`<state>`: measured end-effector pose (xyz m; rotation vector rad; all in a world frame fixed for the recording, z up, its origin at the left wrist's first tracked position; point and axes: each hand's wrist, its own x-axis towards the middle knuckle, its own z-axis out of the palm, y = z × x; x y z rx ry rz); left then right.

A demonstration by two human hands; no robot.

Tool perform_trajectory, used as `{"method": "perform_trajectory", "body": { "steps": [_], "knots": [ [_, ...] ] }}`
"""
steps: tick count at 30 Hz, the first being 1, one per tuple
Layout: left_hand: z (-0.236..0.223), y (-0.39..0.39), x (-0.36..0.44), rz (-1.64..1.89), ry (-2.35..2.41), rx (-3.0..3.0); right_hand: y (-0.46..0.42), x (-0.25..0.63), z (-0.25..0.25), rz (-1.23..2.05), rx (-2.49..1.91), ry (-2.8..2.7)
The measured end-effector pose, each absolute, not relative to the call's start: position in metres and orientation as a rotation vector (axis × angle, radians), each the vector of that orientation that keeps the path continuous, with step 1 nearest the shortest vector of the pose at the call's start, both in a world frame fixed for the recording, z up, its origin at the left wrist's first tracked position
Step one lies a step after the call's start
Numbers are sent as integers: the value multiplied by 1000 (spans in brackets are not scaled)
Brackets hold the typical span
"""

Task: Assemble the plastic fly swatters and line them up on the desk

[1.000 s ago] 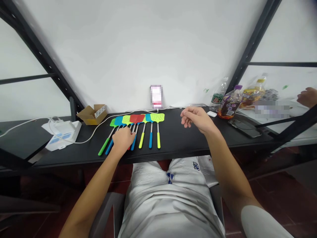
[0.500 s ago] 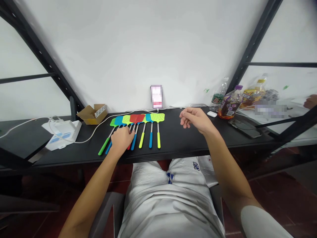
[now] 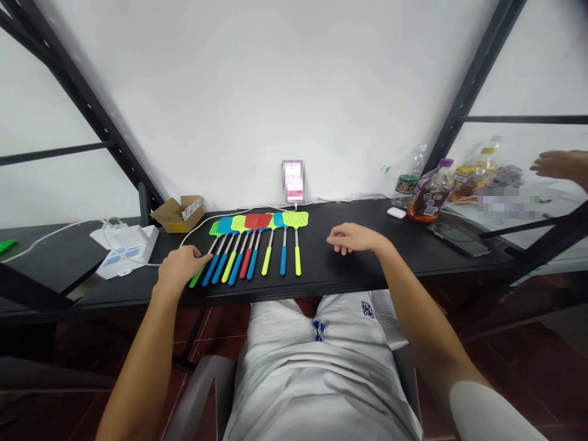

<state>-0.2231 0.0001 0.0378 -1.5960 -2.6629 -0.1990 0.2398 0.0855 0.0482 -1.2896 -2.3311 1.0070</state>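
Several fly swatters lie side by side on the black table, their mesh heads overlapping towards the wall and their handles pointing at me. A green fly swatter (image 3: 196, 278) is at the left end, then blue, yellow and red ones, with a yellow fly swatter (image 3: 297, 260) at the right end. My left hand (image 3: 180, 268) has its fingers closed on the green handle, covering part of it. To the right of the row, my right hand (image 3: 353, 237) hovers low over the tabletop or rests on it, fingers loosely bent, nothing in it.
A phone (image 3: 294, 182) leans on the wall, its cable running left. An open cardboard box (image 3: 179, 215) and a white power strip (image 3: 126, 248) stand left. On the right are bottles (image 3: 429, 193), a white case (image 3: 395, 212) and a dark phone (image 3: 459, 239). Another person's hand (image 3: 560, 164) shows far right.
My left hand has moved left, from the middle handles to the green one, uncovering the others. My right hand has come down slightly. The other person's hand reaches further in at the right.
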Motion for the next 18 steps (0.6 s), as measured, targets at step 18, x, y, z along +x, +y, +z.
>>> {"method": "perform_trajectory", "body": {
  "steps": [18],
  "knots": [
    [27,7,-198,-271,-2408,-1769,100,234,28,877,-1391,-2353]
  ]
}}
